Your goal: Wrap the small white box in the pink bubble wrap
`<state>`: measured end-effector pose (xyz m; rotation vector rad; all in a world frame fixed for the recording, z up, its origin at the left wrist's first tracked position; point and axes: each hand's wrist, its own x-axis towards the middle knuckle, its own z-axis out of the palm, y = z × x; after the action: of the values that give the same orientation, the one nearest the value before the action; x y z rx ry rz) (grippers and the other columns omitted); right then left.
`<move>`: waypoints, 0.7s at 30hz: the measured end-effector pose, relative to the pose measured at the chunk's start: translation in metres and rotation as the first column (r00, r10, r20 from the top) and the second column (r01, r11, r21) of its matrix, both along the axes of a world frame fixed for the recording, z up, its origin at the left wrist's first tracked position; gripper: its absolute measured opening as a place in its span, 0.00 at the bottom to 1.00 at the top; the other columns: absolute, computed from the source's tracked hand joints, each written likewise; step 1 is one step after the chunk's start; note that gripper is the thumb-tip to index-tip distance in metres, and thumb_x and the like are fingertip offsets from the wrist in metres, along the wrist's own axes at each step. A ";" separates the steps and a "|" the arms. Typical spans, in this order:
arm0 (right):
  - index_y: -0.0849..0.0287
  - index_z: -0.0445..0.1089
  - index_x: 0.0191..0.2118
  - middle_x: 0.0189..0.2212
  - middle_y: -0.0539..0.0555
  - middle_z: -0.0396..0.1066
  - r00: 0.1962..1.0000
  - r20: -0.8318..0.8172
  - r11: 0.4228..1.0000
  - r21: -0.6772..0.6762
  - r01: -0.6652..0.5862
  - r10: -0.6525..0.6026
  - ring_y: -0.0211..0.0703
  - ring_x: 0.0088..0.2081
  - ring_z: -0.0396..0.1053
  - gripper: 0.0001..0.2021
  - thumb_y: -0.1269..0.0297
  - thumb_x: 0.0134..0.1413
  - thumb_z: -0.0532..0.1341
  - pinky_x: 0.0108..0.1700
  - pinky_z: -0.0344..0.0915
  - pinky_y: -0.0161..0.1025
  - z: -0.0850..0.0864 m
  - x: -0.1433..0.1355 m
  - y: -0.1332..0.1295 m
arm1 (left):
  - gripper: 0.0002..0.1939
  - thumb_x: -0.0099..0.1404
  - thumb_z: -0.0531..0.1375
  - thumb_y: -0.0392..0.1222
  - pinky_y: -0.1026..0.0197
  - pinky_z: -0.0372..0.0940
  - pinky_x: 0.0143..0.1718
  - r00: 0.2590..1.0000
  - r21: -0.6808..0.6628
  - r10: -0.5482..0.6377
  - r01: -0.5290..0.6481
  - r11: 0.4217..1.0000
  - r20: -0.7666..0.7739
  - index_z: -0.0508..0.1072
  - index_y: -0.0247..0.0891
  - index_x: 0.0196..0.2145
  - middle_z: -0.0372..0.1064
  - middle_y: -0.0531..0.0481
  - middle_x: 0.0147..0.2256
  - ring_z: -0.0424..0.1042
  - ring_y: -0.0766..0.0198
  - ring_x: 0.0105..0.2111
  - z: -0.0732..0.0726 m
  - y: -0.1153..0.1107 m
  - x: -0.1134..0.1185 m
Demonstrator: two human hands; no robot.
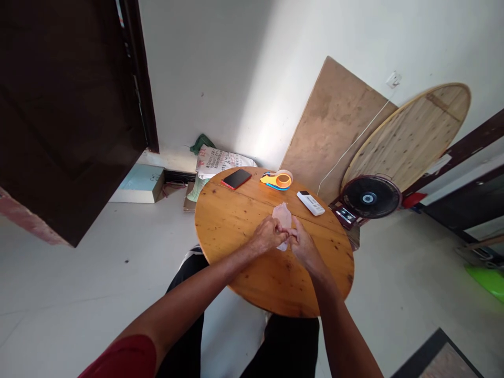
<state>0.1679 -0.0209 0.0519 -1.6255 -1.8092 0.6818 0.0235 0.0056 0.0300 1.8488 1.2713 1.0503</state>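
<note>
A thin, pale, translucent piece of plastic or paper [282,213] lies at the middle of the round wooden table [236,226], partly under my fingers. My left hand [269,233] has its fingers curled and pressed onto this pale piece. Beside it, my right hand [302,242] meets the left fingertips in a pinch at the right edge of the piece. What lies between the right fingertips is too small to make out.
Along the table's far side are a phone with a red edge [237,179], an orange and blue tape dispenser [279,180] and a white box-like object [311,203]. Past the right edge stands a black fan [370,197]. Boards [342,110] lean on the wall.
</note>
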 end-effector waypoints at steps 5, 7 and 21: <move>0.61 0.44 0.66 0.45 0.58 0.75 0.995 -0.082 0.997 -0.062 -0.055 0.050 0.41 0.32 0.74 0.38 0.71 0.46 0.50 0.39 0.69 0.41 0.013 0.000 0.000 | 0.08 0.51 0.64 0.43 0.65 0.62 0.30 0.991 -0.094 -0.042 0.030 0.995 -0.125 0.72 0.36 0.27 0.68 0.52 0.31 0.66 0.67 0.29 0.009 0.007 0.002; 0.60 0.46 0.65 0.43 0.56 0.76 0.992 -0.091 0.994 -0.067 -0.088 0.082 0.41 0.32 0.73 0.37 0.70 0.46 0.51 0.39 0.68 0.40 0.017 -0.001 0.000 | 0.10 0.51 0.64 0.45 0.64 0.62 0.31 0.979 -0.068 -0.073 0.061 0.996 -0.189 0.72 0.36 0.26 0.68 0.50 0.30 0.66 0.65 0.31 0.010 0.011 0.001; 0.57 0.69 0.28 0.25 0.53 0.72 0.791 0.532 0.954 0.156 0.257 -0.301 0.42 0.27 0.66 0.17 0.48 0.52 0.55 0.27 0.49 0.35 0.012 0.015 0.069 | 0.04 0.50 0.56 0.33 0.60 0.62 0.42 0.961 0.246 -0.181 0.231 0.941 -0.210 0.65 0.38 0.27 0.67 0.49 0.34 0.64 0.60 0.38 -0.007 0.018 -0.004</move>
<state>0.1827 0.0482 0.0641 -2.1328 -1.8711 -0.0098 0.0198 0.0233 0.0227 2.2779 1.0436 0.9921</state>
